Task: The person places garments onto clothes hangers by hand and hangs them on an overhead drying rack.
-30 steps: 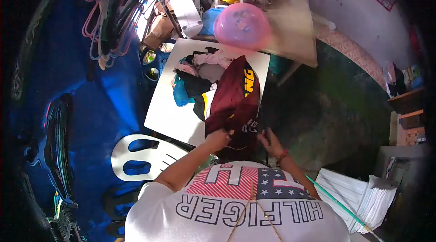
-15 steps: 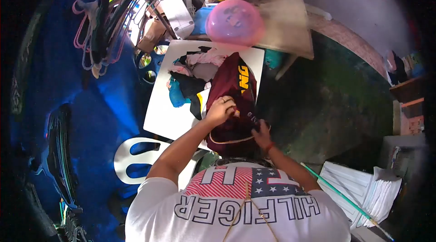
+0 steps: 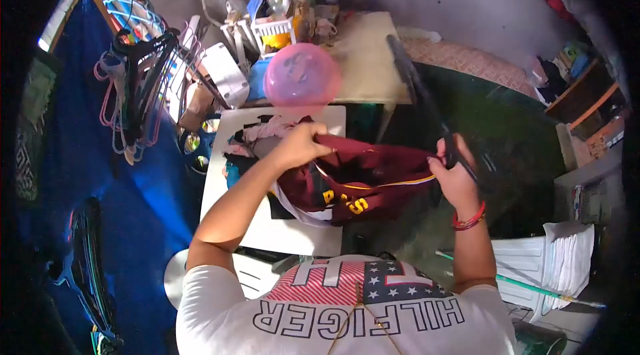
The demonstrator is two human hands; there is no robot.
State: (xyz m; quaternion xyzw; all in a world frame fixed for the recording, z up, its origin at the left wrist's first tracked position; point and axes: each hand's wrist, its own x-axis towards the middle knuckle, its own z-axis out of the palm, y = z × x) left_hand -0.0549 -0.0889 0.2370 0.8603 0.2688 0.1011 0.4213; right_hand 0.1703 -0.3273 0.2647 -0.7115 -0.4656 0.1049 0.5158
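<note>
Your left hand [image 3: 307, 146] and right hand [image 3: 458, 170] hold a maroon garment [image 3: 383, 167] stretched between them, above and beyond the right part of the white surface [image 3: 317, 240]. The left hand is clenched on the upper edge of the cloth, at the garment's left end. The right hand, with a red bracelet [image 3: 469, 218] at its wrist, grasps the opposite end, where a yellow and white trim runs along the edge. Yellow lettering [image 3: 358, 206] shows on the front, which sags toward you in folds.

A dark hanger [image 3: 408, 72] slants up and away from your right hand; it is blurred, so it appears to be held with the cloth, though the exact grip cannot be made out.

Behind your left forearm, a pile of clothes [image 3: 263, 132] lies at the far left of the white surface. Beyond it, note the pink balloon [image 3: 302, 76] in front of a wooden surface [image 3: 370, 55], with a white basket [image 3: 275, 35] behind. To your left hangs a cluster of hangers [image 3: 137, 85].
</note>
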